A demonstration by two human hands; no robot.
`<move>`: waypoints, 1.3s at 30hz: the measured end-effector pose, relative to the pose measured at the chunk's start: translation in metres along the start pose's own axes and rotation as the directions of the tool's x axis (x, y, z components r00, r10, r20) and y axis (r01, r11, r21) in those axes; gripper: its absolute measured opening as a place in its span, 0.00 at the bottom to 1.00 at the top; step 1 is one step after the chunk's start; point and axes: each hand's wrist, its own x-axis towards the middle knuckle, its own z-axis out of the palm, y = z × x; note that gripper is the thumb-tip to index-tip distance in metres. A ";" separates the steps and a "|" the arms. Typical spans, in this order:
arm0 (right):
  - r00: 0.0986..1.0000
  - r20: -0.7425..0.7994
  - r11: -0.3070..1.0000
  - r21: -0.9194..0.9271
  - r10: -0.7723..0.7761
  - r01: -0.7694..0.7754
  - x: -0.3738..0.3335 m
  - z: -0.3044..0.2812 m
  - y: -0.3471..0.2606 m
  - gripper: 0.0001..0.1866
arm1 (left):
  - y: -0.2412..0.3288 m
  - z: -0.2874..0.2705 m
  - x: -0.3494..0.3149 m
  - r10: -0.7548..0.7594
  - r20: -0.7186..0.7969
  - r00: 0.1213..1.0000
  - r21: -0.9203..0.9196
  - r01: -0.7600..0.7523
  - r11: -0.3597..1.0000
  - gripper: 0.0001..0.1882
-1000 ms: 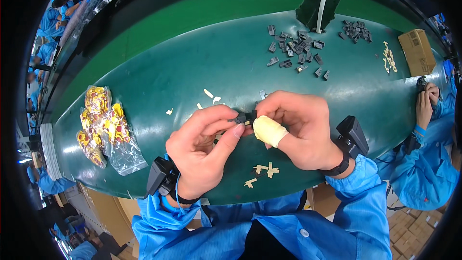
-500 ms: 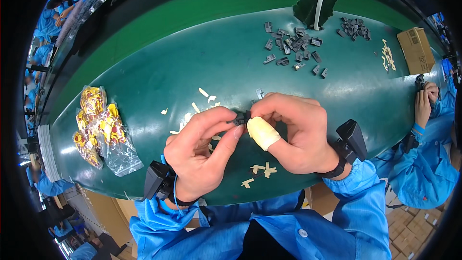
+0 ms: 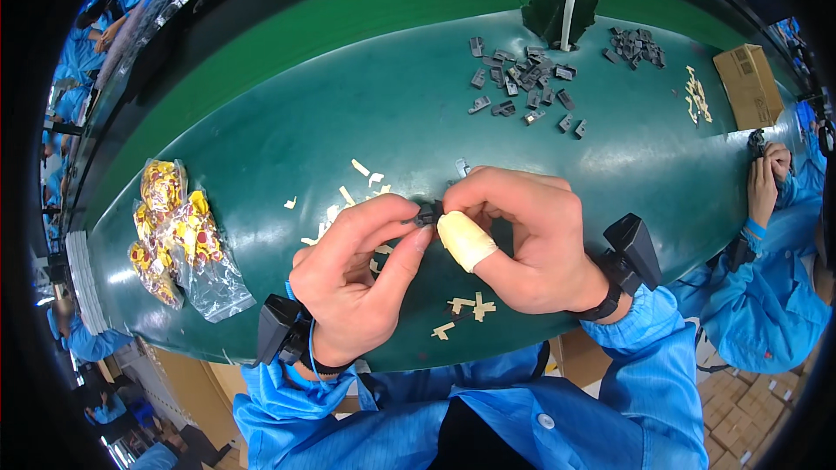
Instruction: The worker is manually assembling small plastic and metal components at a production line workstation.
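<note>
Between my two hands, above the green table (image 3: 348, 113), is a small black plastic part (image 3: 426, 212). My left hand (image 3: 353, 265) pinches it between thumb and forefinger. My right hand (image 3: 527, 239) grips its other side, the thumb in a pale yellow finger cover (image 3: 468, 242). My fingers hide much of the part, so its full shape does not show. Beyond my right fingertips lies a small grey piece (image 3: 461, 167). Pale strips (image 3: 348, 195) are scattered beside my left hand, and more pale strips (image 3: 477, 306) lie nearer my body.
Small dark grey parts (image 3: 531, 78) lie loose at the back, with a second pile (image 3: 638, 48) farther right. Clear bags of yellow and red pieces (image 3: 187, 231) rest at the left. At the right stand a cardboard box (image 3: 747, 87) and a co-worker's hands (image 3: 766, 178). A post (image 3: 562, 0) rises at the back.
The whole view has shifted slightly, so the table's contents appear a little left and mostly higher. Both hands keep their pinch on the black plastic part, with little visible change in their pose.
</note>
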 end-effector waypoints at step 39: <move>1.000 0.012 1.000 -0.008 0.018 -0.018 0.001 -0.001 -0.002 0.05 | 0.002 -0.001 0.000 -0.004 0.016 1.000 -0.002 0.004 1.000 0.13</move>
